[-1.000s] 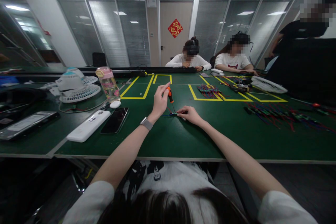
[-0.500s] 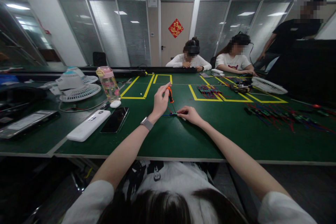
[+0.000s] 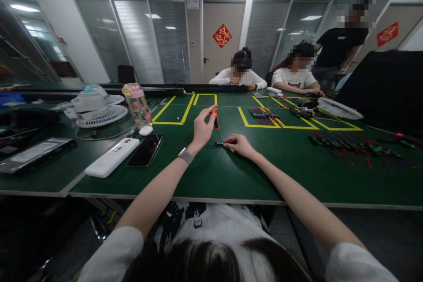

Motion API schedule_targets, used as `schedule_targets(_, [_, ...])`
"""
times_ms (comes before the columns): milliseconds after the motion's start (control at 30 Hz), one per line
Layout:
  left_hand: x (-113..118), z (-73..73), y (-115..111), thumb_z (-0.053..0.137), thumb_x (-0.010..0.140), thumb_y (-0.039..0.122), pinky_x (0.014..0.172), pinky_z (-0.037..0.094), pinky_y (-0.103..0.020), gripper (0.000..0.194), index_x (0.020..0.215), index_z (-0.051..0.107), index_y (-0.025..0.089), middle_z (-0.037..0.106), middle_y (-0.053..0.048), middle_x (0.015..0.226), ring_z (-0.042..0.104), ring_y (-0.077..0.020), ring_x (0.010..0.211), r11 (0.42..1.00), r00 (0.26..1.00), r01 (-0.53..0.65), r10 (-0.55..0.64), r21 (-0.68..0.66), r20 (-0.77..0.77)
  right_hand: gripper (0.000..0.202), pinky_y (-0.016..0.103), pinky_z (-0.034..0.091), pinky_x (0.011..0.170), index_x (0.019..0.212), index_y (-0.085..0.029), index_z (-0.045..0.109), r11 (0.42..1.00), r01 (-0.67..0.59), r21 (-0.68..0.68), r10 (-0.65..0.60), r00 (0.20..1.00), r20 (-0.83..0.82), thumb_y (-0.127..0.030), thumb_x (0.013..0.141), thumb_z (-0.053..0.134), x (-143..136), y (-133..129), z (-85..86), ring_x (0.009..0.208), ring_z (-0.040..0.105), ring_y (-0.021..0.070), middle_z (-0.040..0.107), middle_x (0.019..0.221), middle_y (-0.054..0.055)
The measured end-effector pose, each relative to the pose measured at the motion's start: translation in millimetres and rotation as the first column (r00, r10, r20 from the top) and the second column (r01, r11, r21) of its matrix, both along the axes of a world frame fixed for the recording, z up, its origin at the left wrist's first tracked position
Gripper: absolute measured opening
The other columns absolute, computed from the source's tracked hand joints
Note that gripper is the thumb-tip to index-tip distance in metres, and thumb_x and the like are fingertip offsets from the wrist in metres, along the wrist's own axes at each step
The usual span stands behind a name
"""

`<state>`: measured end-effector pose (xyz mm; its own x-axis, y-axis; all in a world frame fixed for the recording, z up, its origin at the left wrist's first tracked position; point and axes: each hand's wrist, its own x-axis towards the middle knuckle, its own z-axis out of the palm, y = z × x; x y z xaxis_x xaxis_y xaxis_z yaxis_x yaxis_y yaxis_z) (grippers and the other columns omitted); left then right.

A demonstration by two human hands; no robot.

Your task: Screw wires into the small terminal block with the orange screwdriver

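My left hand (image 3: 204, 127) is closed around the orange and black handle of a screwdriver (image 3: 216, 120). The tool stands nearly upright, its thin shaft pointing down at a small green circuit board (image 3: 218, 143) with red and blue wires. Whether the tip touches a screw is too small to see. My right hand (image 3: 240, 145) pinches the board's right end, low over the green table (image 3: 211, 176). Its fingertips partly cover the board.
To the left are a white power bank (image 3: 112, 157), a black phone (image 3: 144, 151), a pink-lidded bottle (image 3: 138, 108) and white fans (image 3: 99, 108). Wired boards lie in a bundle (image 3: 264, 115) and a pile (image 3: 357, 146) at right. Two people sit opposite; another stands behind.
The standing person at the back right has moved left. My hands, the screwdriver and the board hold nearly the same position.
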<state>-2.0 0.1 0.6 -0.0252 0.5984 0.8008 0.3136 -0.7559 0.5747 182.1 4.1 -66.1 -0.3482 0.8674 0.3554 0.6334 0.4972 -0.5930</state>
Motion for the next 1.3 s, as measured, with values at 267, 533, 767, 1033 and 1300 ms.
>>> schedule_targets(267, [0.0, -1.2, 1.4, 0.046, 0.093, 0.028, 0.089, 0.045, -0.028, 0.027, 0.112, 0.064, 0.024, 0.06, -0.005, 0.105, 0.057, -0.0146, 0.098, 0.997, 0.997, -0.074, 0.074, 0.006, -0.008, 0.019, 0.025, 0.045, 0.066, 0.089, -0.016, 0.076, 1.0, 0.006, 0.009, -0.006, 1.0, -0.006, -0.025, 0.075, 0.067, 0.5, 2.4, -3.3, 0.068, 0.058, 0.0132, 0.067, 0.08, 0.006])
schedule_targets(533, [0.8, -0.7, -0.2, 0.058, 0.086, 0.027, 0.085, 0.046, -0.029, 0.026, 0.112, 0.064, 0.025, 0.063, -0.002, 0.092, 0.058, -0.0147, 0.088, 0.999, 0.999, -0.047, 0.047, 0.013, -0.024, 0.019, 0.025, 0.045, 0.067, 0.089, -0.016, 0.076, 1.0, -0.006, 0.01, 0.006, 1.0, -0.01, -0.026, 0.076, 0.066, 1.3, 2.3, -3.1, 0.069, 0.058, 0.0137, 0.067, 0.082, 0.006])
schedule_targets(767, [0.2, 0.5, 0.2, 0.041, 0.094, 0.023, 0.091, 0.044, -0.029, 0.031, 0.12, 0.059, 0.025, 0.061, -0.004, 0.108, 0.057, -0.0141, 0.1, 1.0, 1.0, 0.021, -0.021, -0.019, -0.021, 0.019, 0.025, 0.045, 0.066, 0.09, -0.015, 0.075, 1.0, -0.002, 0.002, 0.002, 1.0, -0.006, -0.026, 0.076, 0.066, 0.9, 1.8, -2.3, 0.069, 0.058, 0.0136, 0.067, 0.082, 0.006])
schedule_targets(1033, [0.8, 0.6, -2.1, 0.052, 0.09, 0.029, 0.082, 0.046, -0.026, 0.025, 0.111, 0.065, 0.024, 0.062, -0.003, 0.095, 0.058, -0.0137, 0.087, 0.999, 0.998, -0.053, 0.053, 0.002, -0.034, 0.019, 0.024, 0.045, 0.067, 0.09, -0.016, 0.075, 1.0, 0.003, 0.003, -0.003, 1.0, -0.003, -0.026, 0.076, 0.067, 0.9, 1.5, -2.2, 0.07, 0.059, 0.0137, 0.067, 0.083, 0.006])
schedule_targets(1300, [0.4, 0.5, -0.7, 0.055, 0.088, 0.026, 0.08, 0.047, -0.025, 0.025, 0.111, 0.065, 0.021, 0.062, -0.003, 0.092, 0.058, -0.0131, 0.085, 0.999, 0.999, -0.044, 0.045, 0.016, -0.023, 0.019, 0.024, 0.044, 0.066, 0.091, -0.016, 0.076, 1.0, 0.006, 0.013, -0.006, 1.0, 0.018, -0.025, 0.076, 0.066, 1.1, 2.2, -2.5, 0.07, 0.058, 0.0138, 0.067, 0.082, 0.006])
